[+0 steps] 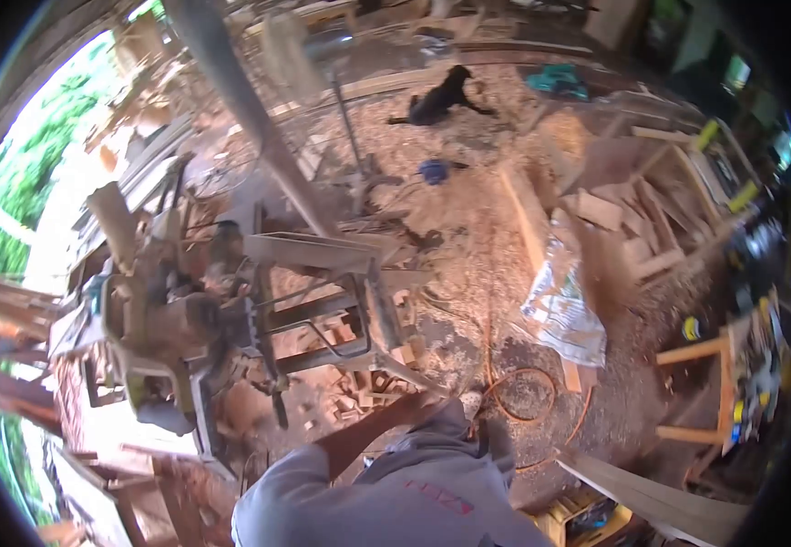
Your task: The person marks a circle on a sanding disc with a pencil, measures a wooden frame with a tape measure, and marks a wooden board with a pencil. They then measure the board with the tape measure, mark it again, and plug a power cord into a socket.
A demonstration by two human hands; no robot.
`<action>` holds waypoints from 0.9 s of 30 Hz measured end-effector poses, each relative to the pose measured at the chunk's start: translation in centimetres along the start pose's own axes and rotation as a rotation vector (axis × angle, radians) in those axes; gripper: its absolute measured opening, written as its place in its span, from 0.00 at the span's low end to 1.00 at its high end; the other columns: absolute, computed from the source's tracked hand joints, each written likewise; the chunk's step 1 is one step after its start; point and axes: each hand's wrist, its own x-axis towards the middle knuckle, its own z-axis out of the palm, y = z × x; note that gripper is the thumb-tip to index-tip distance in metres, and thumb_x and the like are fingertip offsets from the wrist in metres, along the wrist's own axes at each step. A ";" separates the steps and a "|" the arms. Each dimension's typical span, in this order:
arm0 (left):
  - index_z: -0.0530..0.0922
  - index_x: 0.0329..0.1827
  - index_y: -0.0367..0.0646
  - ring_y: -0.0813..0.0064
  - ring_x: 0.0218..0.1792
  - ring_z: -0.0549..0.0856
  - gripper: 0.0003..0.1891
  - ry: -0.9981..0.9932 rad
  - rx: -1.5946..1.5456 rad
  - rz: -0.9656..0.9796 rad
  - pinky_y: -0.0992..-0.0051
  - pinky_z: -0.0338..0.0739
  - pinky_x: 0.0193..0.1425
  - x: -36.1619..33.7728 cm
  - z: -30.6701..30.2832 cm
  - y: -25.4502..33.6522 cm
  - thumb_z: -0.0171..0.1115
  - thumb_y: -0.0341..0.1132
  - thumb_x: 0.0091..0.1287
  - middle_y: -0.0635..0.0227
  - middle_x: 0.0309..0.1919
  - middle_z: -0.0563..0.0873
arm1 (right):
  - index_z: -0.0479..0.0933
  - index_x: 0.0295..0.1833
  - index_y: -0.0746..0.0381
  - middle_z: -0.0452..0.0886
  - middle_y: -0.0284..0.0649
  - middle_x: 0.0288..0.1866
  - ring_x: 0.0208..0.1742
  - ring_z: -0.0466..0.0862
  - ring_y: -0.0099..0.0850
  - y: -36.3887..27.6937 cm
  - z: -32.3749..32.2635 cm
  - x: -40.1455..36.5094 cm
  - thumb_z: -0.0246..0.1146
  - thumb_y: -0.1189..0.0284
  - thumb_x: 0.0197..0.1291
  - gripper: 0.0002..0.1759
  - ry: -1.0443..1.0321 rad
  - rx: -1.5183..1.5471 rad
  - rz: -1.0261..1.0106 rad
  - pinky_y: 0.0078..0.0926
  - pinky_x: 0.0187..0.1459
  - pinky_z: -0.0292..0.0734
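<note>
My left forearm comes out of a grey sleeve and reaches across in front of my chest. My left hand is at its end, small and blurred, with the fingers not distinct. A narrow pale strip of wood slants up and left from beside it. Just right of this hand is a pale rounded thing; I cannot tell whether the hand touches it. My right hand is hidden behind my grey shirt and sleeve. Several small wood offcuts lie on the floor beyond the left forearm.
Woodworking machinery with a metal frame stands at left. An orange hose coils on the floor. A white sack, a crate of offcuts and a wooden stool are at right. A black dog lies on shavings.
</note>
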 end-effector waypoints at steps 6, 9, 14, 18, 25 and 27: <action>0.68 0.71 0.45 0.59 0.53 0.86 0.26 0.080 0.024 0.209 0.61 0.83 0.60 6.6 -25.2 20.7 0.48 0.50 0.77 0.57 0.55 0.84 | 0.68 0.64 0.65 0.79 0.49 0.50 0.48 0.80 0.45 15.2 9.1 5.6 0.52 0.33 0.62 0.45 -0.348 0.391 0.419 0.42 0.49 0.78; 0.66 0.71 0.39 0.60 0.48 0.88 0.27 0.441 0.168 0.172 0.58 0.82 0.61 8.4 -36.3 22.4 0.57 0.42 0.73 0.49 0.51 0.84 | 0.67 0.64 0.64 0.78 0.47 0.49 0.48 0.80 0.42 24.4 14.8 7.0 0.51 0.33 0.63 0.45 -0.612 0.518 0.701 0.41 0.49 0.78; 0.75 0.62 0.31 0.69 0.46 0.87 0.19 1.100 -0.141 0.308 0.74 0.84 0.52 12.9 -51.1 19.0 0.58 0.30 0.71 0.56 0.47 0.86 | 0.66 0.65 0.61 0.78 0.42 0.48 0.48 0.79 0.38 39.4 27.9 4.4 0.49 0.33 0.64 0.43 -1.011 0.631 1.074 0.39 0.49 0.77; 0.81 0.52 0.31 0.75 0.29 0.85 0.15 1.598 -0.464 0.189 0.77 0.79 0.32 14.7 -61.0 16.8 0.59 0.35 0.71 0.63 0.33 0.85 | 0.68 0.63 0.61 0.80 0.41 0.42 0.44 0.80 0.39 43.8 39.9 0.4 0.49 0.34 0.65 0.41 -0.976 0.353 1.172 0.40 0.46 0.78; 0.79 0.55 0.34 0.76 0.30 0.81 0.16 2.051 -0.637 0.086 0.76 0.78 0.33 13.2 -71.0 10.4 0.57 0.38 0.73 0.65 0.34 0.83 | 0.73 0.57 0.68 0.77 0.44 0.54 0.51 0.79 0.39 48.6 57.9 -4.3 0.63 0.56 0.64 0.28 -1.037 0.009 1.162 0.40 0.49 0.77; 0.78 0.59 0.35 0.76 0.33 0.82 0.19 2.114 -0.376 0.034 0.76 0.76 0.37 13.9 -72.4 11.4 0.57 0.40 0.74 0.63 0.39 0.84 | 0.68 0.63 0.67 0.76 0.47 0.57 0.53 0.79 0.42 52.7 62.0 -7.2 0.61 0.54 0.66 0.30 -1.135 0.228 1.123 0.43 0.52 0.77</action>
